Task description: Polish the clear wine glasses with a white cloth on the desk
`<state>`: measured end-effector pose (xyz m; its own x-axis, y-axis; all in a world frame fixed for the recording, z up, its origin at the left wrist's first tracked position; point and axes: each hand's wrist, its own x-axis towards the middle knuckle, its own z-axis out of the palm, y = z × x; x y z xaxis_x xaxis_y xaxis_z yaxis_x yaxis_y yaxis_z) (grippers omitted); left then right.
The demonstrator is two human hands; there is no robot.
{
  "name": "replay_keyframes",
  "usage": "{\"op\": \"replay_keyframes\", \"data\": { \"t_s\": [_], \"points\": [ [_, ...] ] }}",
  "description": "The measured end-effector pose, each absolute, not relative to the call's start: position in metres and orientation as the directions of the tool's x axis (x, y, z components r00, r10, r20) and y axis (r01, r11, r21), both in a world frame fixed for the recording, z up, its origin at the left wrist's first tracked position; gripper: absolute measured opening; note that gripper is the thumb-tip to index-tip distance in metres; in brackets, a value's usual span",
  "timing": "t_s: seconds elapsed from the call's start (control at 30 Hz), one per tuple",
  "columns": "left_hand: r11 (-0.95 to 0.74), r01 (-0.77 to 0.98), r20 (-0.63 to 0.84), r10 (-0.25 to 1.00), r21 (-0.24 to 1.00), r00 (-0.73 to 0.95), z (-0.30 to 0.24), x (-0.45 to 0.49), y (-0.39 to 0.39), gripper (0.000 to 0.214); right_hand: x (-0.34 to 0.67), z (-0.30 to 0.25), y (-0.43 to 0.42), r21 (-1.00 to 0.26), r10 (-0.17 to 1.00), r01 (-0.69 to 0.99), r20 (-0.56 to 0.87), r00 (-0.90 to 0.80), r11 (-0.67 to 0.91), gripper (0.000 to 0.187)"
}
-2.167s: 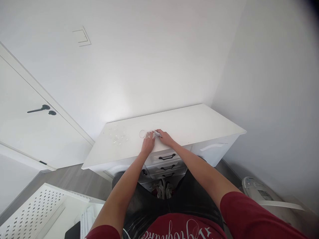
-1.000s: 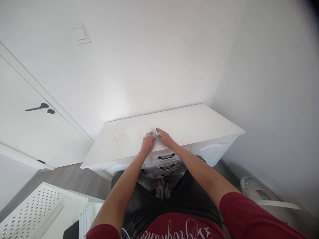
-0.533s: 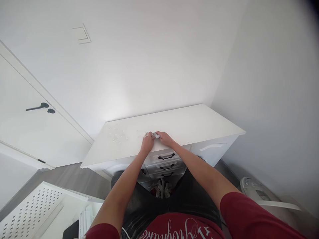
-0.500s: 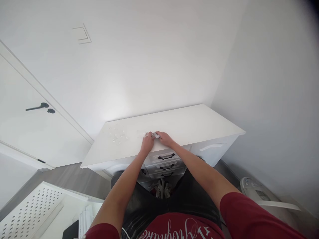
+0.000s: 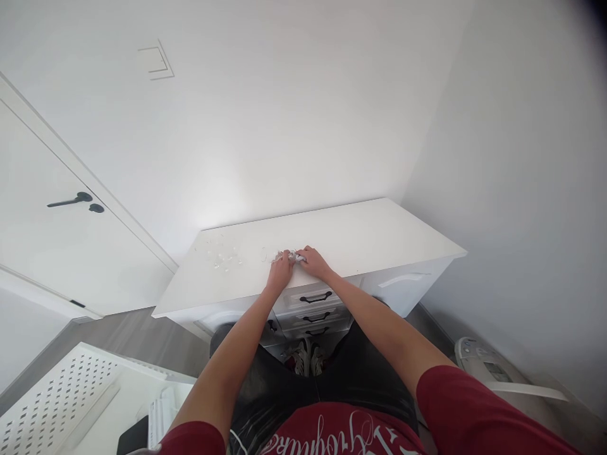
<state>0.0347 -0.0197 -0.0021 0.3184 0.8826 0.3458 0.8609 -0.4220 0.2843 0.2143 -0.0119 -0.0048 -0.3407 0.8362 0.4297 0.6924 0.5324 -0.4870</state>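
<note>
Pinching small white object (image 5: pixel 295 256), between left hand (image 5: pixel 281 273), right hand (image 5: pixel 317 264), on desk (image 5: pixel 379 237)

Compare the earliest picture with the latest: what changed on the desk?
Little moved: only slight finger shifts. The left hand and right hand stay together at the front of the desk, fingers on a small whitish thing. The clear bits lie unchanged.

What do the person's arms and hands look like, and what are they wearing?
The arms are bare below short dark red sleeves. The left hand and right hand wear no gloves. The red shirt has white curly lettering on its front.
</note>
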Motion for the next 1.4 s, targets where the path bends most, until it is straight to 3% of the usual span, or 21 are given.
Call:
{"op": "replay_keyframes", "data": {
  "t_s": [0.17,0.43,0.53,0.63,0.83,1.07,1.4],
  "points": [
    [-0.430,0.865,0.331,0.881,0.259,0.339,0.000,0.035,-0.020,0.020,0.211,-0.002,-0.015,-0.402,0.830,0.761,0.464,-0.310,0.509,0.015],
    [-0.427,0.878,0.305,0.884,0.218,0.355,0.004,0.036,-0.025,0.023,0.208,-0.007,-0.014,-0.342,0.815,0.795,0.496,-0.300,0.500,0.034],
    [-0.424,0.881,0.297,0.886,0.212,0.355,0.005,0.037,-0.026,0.026,0.209,-0.004,-0.016,-0.316,0.786,0.782,0.525,-0.327,0.537,0.025],
    [-0.432,0.878,0.297,0.882,0.204,0.365,0.005,0.036,-0.026,0.029,0.210,0.001,-0.020,-0.330,0.759,0.733,0.533,-0.375,0.594,0.004],
    [-0.418,0.877,0.283,0.893,0.238,0.349,0.002,0.035,-0.024,0.036,0.210,0.008,-0.026,-0.393,0.764,0.666,0.452,-0.460,0.634,0.029],
    [-0.439,0.854,0.297,0.886,0.281,0.357,0.004,0.034,-0.028,0.042,0.208,0.008,-0.024,-0.378,0.755,0.656,0.392,-0.525,0.653,0.032],
    [-0.453,0.830,0.332,0.877,0.325,0.348,0.001,0.034,-0.026,0.036,0.205,0.004,-0.023,-0.305,0.777,0.723,0.366,-0.512,0.620,0.034]
  ]
}}
